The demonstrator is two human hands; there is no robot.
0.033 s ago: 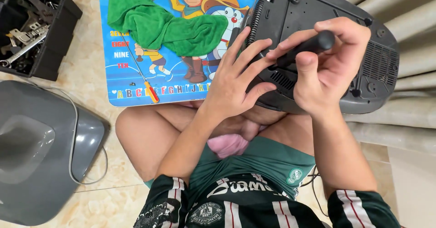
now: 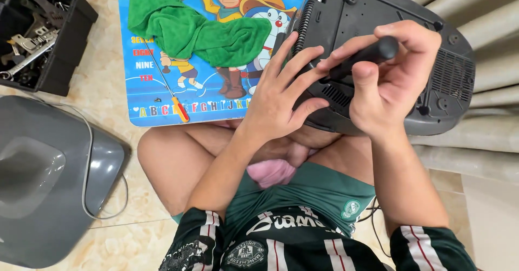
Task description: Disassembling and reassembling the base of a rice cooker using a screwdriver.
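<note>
Right hand (image 2: 392, 84) grasps a black tool handle (image 2: 362, 57), long axis slanting down-left from the fist toward the left fingertips. Left hand (image 2: 284, 95) lies open, fingers spread on the dark casing (image 2: 373, 11), which sits under both hands, propped on the lap.

A short-sleeved football jersey (image 2: 292, 244) in black and dark green is worn, its sleeves crossed by white and dark red stripes. A round embroidered crest (image 2: 246, 253) is seen on the chest, with white lettering printed across the front. Dark green shorts (image 2: 319, 187), marked with a small round white badge (image 2: 351, 209) near the hem, are worn below. Both forearms are left bare, as are the left hand (image 2: 281, 101), the right hand (image 2: 392, 82) and the crossed legs.
</note>
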